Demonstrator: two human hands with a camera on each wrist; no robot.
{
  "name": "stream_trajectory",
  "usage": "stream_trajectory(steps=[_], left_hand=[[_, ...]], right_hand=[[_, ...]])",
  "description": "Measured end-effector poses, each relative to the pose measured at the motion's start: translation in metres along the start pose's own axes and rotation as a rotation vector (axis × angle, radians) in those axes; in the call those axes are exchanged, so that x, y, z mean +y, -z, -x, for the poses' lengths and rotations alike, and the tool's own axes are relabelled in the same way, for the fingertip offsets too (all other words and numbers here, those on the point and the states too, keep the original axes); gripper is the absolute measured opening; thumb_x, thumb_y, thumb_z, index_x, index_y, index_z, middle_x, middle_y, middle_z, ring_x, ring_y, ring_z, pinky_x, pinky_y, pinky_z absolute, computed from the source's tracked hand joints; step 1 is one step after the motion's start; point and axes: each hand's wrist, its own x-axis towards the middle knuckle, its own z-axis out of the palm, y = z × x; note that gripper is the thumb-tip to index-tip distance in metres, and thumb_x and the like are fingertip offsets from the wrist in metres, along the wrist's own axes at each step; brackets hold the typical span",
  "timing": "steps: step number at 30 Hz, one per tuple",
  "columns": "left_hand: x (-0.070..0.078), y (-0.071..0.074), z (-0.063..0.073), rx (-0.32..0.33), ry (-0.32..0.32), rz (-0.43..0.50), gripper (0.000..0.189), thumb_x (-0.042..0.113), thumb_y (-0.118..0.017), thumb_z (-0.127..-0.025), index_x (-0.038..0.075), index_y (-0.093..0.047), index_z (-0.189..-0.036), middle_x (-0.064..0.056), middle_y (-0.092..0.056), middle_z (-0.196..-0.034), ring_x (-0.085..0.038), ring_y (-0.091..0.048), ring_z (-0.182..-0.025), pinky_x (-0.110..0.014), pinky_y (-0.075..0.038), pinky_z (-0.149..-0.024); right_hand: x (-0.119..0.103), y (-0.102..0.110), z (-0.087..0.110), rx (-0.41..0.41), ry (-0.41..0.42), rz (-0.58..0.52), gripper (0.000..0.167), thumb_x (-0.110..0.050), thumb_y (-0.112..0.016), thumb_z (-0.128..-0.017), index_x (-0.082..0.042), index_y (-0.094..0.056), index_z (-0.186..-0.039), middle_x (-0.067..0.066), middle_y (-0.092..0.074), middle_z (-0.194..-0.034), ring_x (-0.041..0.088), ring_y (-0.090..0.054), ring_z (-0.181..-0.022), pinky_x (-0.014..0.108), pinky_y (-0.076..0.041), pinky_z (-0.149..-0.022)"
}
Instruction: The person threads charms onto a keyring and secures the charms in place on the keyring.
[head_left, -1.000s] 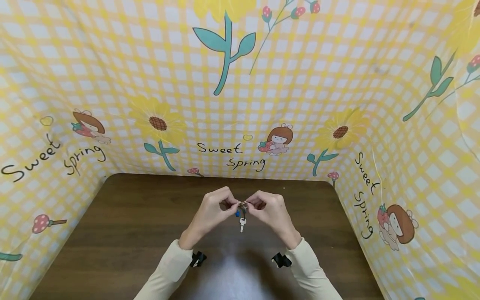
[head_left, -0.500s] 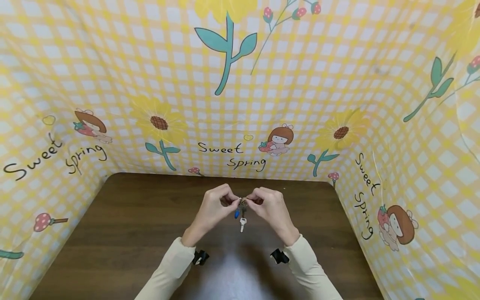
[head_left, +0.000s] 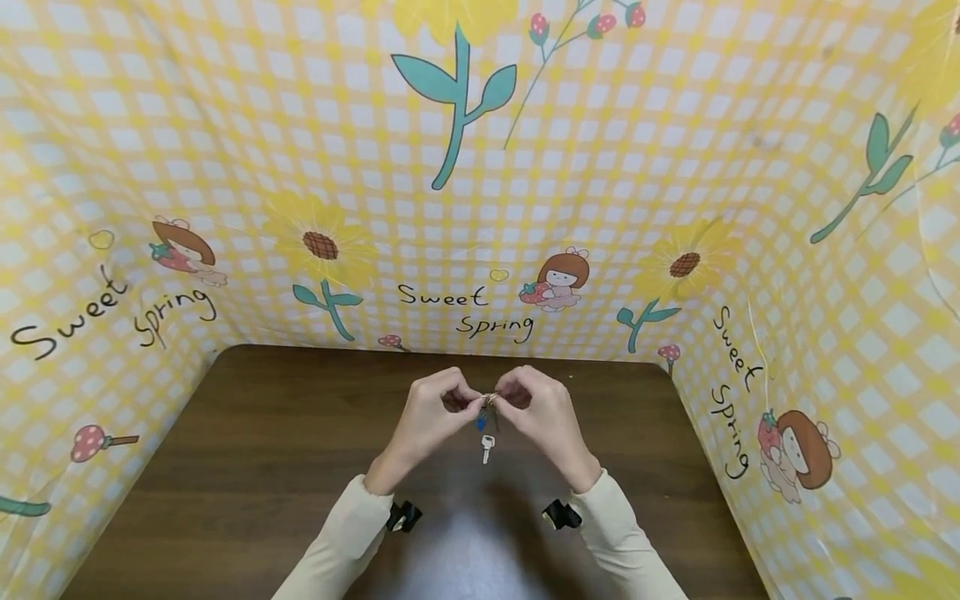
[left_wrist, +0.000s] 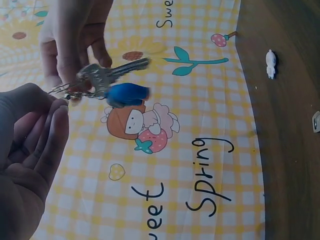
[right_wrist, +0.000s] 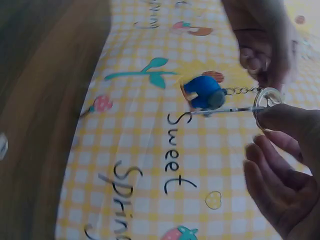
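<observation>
In the head view my left hand [head_left: 438,417] and right hand [head_left: 540,417] meet over the table, fingertips pinching a metal key ring [right_wrist: 268,107] from either side. A silver key [left_wrist: 112,74] hangs from the ring, seen edge-on in the right wrist view. Beside it a blue charm [right_wrist: 204,92] dangles on a short chain [right_wrist: 240,91]; it is blurred in the left wrist view. The fingertips partly cover the ring. Below the hands in the head view, a loose silver key [head_left: 487,448] lies on the table.
The dark wooden table [head_left: 262,467] ends at a yellow checked cloth [head_left: 450,217] standing on three sides. A small white figure-shaped piece [left_wrist: 270,64] lies on the table in the left wrist view. Black wrist cameras [head_left: 405,517] sit inside the sleeves [head_left: 348,525].
Both hands have risen slightly in the head view and still pinch the key ring. The blue charm has swung a little beneath them. The loose key stays where it was.
</observation>
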Motion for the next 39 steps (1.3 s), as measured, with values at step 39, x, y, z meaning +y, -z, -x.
stream_trajectory(steps=[39], left_hand=[[0.005, 0.0, -0.007, -0.027, -0.024, 0.007, 0.027, -0.017, -0.08, -0.082, 0.008, -0.07, -0.078, -0.002, -0.069, -0.08, -0.012, -0.065, -0.065, -0.026, -0.058, -0.057]], right_hand=[[0.0, 0.006, -0.004, 0.046, -0.011, -0.046, 0.022, 0.001, -0.088, -0.084, -0.011, -0.07, -0.087, -0.003, -0.069, -0.085, 0.015, -0.069, -0.076, 0.032, -0.06, -0.068]])
